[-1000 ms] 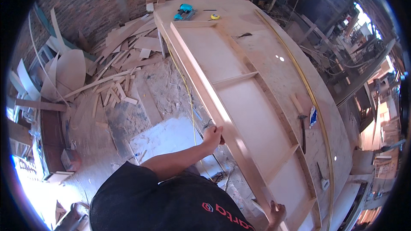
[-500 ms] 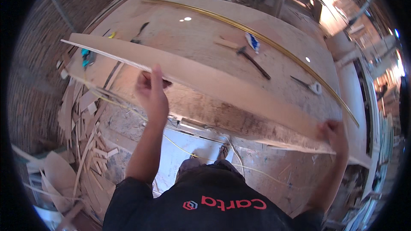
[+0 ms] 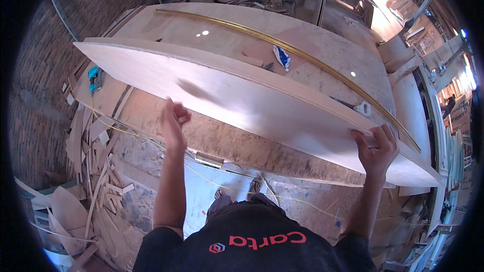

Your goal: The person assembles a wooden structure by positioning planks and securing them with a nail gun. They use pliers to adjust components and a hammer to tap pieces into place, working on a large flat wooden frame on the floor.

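Note:
A long plywood board (image 3: 242, 103) stands tilted up on the worktable, its pale broad face turned toward me. My right hand (image 3: 375, 146) grips its upper edge near the right end, fingers over the edge and thumb on the face. My left hand (image 3: 175, 121) is off the board, just in front of its lower edge at left, with fingers loosely bent and apart and nothing seen in them. Behind the board, a hand saw (image 3: 362, 108) shows its light handle, and only a bit of the hammer (image 3: 268, 66) is visible.
A gold-coloured metal strip (image 3: 287, 46) crosses the worktable (image 3: 322, 38) behind the board, near a blue and white packet (image 3: 281, 58). A teal power tool (image 3: 94, 78) lies at left, its yellow cord (image 3: 131, 134) trailing across the floor. Wood offcuts (image 3: 108, 186) are heaped at left.
The board has tipped up so its broad face shows, hiding most of the hammer. My left hand has come off its edge; my right hand has moved left along the board.

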Demonstrator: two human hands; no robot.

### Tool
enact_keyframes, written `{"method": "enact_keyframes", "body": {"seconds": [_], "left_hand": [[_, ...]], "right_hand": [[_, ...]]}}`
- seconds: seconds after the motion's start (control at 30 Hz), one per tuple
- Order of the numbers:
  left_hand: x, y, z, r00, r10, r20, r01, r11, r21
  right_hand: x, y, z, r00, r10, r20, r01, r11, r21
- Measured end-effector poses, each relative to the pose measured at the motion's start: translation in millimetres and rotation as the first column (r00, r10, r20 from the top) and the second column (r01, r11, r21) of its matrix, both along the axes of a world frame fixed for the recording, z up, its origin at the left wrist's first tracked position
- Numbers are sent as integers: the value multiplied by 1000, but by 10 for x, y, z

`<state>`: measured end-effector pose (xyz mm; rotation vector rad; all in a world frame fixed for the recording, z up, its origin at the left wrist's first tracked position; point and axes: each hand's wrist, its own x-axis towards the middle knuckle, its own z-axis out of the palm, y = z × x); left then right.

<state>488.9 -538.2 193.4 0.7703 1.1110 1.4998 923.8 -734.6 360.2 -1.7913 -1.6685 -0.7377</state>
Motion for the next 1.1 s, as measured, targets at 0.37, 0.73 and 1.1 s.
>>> {"method": "enact_keyframes", "body": {"seconds": [0.37,0.73,1.1], "left_hand": [[257,-796,-1774,954,-206,218,299,723,-623],[529,-1138,-1740,821,-59,568,383,794,-471],[631,-1669,-1294,813,80,576,305,786,-538]], "right_hand": [[-37,-148,194,992,67,-111,-67,998,9],[135,-743,1023,980,80,-182,-97,992,-83],[1387,-134,650,991,-36,-130,10,981,-192]]}}
